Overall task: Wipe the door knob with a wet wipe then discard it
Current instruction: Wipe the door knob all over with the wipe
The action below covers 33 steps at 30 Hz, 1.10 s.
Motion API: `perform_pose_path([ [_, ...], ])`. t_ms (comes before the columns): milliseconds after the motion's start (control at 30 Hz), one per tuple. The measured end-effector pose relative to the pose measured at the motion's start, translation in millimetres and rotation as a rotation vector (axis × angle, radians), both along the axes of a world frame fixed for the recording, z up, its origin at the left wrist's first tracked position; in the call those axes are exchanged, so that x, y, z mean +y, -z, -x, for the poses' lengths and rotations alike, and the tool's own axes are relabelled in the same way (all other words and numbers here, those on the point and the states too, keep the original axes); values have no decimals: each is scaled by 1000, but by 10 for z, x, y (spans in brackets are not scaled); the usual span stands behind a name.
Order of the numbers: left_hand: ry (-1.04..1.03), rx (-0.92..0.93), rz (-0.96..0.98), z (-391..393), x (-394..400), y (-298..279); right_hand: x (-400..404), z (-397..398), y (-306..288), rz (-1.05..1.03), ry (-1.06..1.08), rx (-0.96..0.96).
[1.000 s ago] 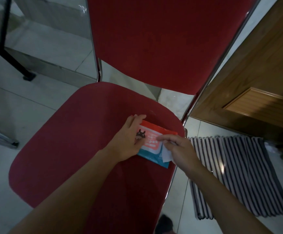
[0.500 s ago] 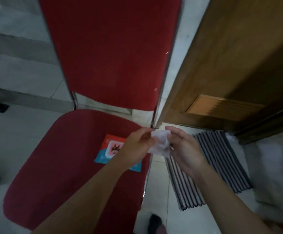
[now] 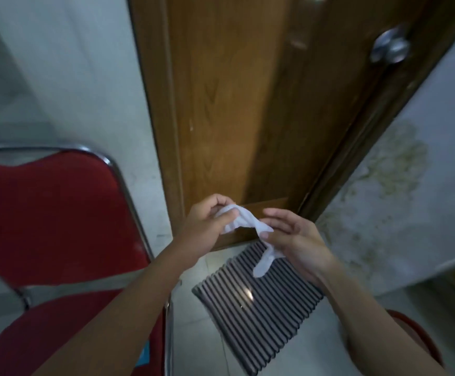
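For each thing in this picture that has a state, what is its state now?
wet wipe: out of the pack, crumpled, stretched between both hands.
left hand: closed on the wipe.
right hand: pinching the wipe, other fingers spread.
door: looks shut.
door knob: untouched.
striped mat: flat on floor.
red chair: unoccupied.

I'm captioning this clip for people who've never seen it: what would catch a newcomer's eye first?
Two hands, the left hand and right hand, stretch a white wipe between them at the centre. Behind them stands a wooden door with a metal knob at upper right. A red chair fills the left.
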<state>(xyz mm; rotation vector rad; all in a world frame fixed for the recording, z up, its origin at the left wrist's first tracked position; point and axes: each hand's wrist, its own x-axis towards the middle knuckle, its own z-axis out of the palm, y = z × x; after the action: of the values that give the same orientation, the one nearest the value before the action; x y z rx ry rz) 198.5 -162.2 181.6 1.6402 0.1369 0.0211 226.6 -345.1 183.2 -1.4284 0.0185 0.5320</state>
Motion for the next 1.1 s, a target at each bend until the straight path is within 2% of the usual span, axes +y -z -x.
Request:
perform_pose_path([
  [200,151,-102,56,-528,-647,-814,-751,-299,-649,232,-61,-192],
  [367,208,-212,-130,-925,-1180,-1322,-1275,-575,-1130,49,-36,-266],
  [433,199,-244,-250,-1074,-1359,-1460,-1447,-694,-1317,8,-3,-334],
  [500,205,-249,-288,-1214,-1542,-1565,-1622,-819,-1494,-8,13,-389],
  [667,141,-390,-324,-1418,-2064,-1783,-2060,-1152,-1867,35,29,-498],
  [800,117,-546,-287,-1509,-2352,-1813,-2257,-1363,-2019,183,80,-584],
  [900,239,-479,-247,-1632,-2543,-1829,-2364,-1542,-2094,209,98,-600],
  [1100,355,-251,-39,-1937,-2702,-1954,-2459,-1882,-2216,-19,49,-581],
])
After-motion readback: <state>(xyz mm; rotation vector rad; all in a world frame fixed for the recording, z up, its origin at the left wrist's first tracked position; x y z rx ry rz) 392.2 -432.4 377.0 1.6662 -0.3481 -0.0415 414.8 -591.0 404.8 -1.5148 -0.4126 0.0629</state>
